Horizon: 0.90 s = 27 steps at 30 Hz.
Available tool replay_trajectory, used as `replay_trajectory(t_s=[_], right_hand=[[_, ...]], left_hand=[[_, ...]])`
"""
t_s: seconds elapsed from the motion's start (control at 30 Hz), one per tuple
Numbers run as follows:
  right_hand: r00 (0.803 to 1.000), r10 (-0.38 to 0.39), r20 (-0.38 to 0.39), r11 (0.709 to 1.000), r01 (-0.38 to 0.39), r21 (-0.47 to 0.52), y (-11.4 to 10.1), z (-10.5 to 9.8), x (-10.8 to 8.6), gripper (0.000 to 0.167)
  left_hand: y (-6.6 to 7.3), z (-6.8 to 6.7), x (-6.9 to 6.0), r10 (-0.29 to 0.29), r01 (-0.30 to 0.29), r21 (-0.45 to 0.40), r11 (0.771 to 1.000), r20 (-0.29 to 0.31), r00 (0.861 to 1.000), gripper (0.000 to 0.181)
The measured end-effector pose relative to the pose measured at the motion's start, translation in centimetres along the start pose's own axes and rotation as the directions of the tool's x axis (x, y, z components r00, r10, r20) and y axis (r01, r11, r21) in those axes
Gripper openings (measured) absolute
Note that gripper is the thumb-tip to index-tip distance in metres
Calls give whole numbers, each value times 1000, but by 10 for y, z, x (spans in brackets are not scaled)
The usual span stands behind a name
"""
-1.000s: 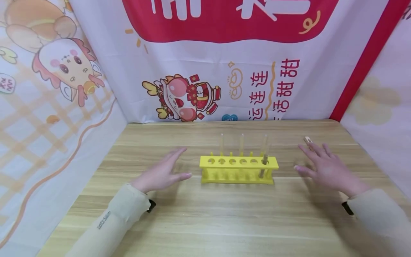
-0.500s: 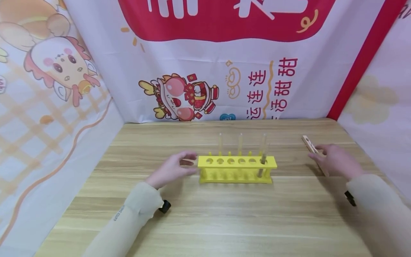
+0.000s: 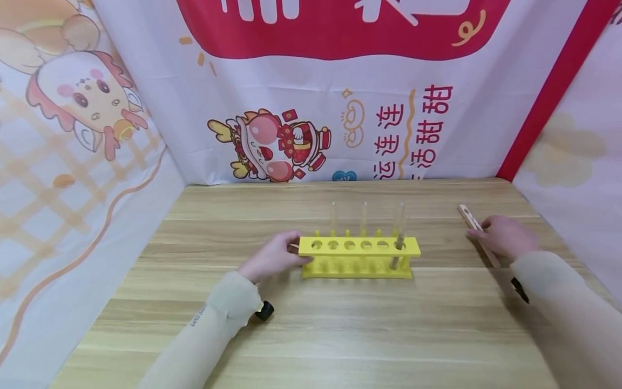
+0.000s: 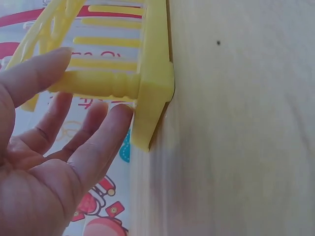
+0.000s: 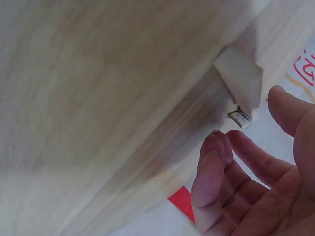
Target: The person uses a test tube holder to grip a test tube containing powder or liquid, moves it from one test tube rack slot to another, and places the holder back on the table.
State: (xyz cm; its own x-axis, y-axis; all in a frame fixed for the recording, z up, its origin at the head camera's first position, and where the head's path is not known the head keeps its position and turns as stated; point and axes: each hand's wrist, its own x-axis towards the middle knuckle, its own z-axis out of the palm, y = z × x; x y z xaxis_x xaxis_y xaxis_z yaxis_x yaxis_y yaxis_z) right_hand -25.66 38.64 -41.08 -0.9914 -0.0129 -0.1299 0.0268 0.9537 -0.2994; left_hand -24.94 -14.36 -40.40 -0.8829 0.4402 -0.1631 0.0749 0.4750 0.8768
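Observation:
A yellow test tube rack (image 3: 357, 246) stands on the table, several clear tubes (image 3: 364, 216) rising at its back and a greyish one (image 3: 396, 256) tilted in its right end hole. My left hand (image 3: 272, 258) is at its left end; in the left wrist view the thumb and fingers (image 4: 115, 123) of that hand (image 4: 54, 167) curl round the rack's end post (image 4: 101, 84). On the right, my right hand (image 3: 510, 237) is around a wooden clamp (image 3: 468, 216). The right wrist view has the clamp (image 5: 241, 78) between the thumb and loosely bent fingers of this hand (image 5: 261, 187), with gaps visible.
The wooden table (image 3: 340, 335) extends in front of the rack. A printed white and red cloth (image 3: 301, 81) hangs behind its back edge, and more patterned cloth hangs at the left (image 3: 53, 178) and right (image 3: 568, 151) sides.
My left hand has moved right to the rack's end, its fingers closing round the post. The right hand has come down over the clamp, its spread fingers now bent. The rack stays in place.

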Motion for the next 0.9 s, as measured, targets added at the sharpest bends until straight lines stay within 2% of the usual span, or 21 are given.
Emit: replay_trajectory(t_s=[0.23, 0.5, 0.73, 0.9], right_hand=[[999, 45, 6, 999, -45, -9, -3, 5, 4, 48], [999, 30, -15, 999, -30, -41, -1, 5, 7, 35], [999, 34, -25, 999, -35, -21, 2, 1, 4, 35], [997, -21, -80, 1000, 23, 16, -7, -10, -8, 35]], left_hand=[[-3, 3, 1, 4, -5, 11, 1000, 31, 1000, 31], [-2, 5, 2, -11, 10, 17, 1000, 43, 999, 28], [-5, 8, 4, 3, -4, 22, 1000, 43, 999, 26], [-6, 8, 3, 8, -9, 30, 1000, 34, 999, 28]])
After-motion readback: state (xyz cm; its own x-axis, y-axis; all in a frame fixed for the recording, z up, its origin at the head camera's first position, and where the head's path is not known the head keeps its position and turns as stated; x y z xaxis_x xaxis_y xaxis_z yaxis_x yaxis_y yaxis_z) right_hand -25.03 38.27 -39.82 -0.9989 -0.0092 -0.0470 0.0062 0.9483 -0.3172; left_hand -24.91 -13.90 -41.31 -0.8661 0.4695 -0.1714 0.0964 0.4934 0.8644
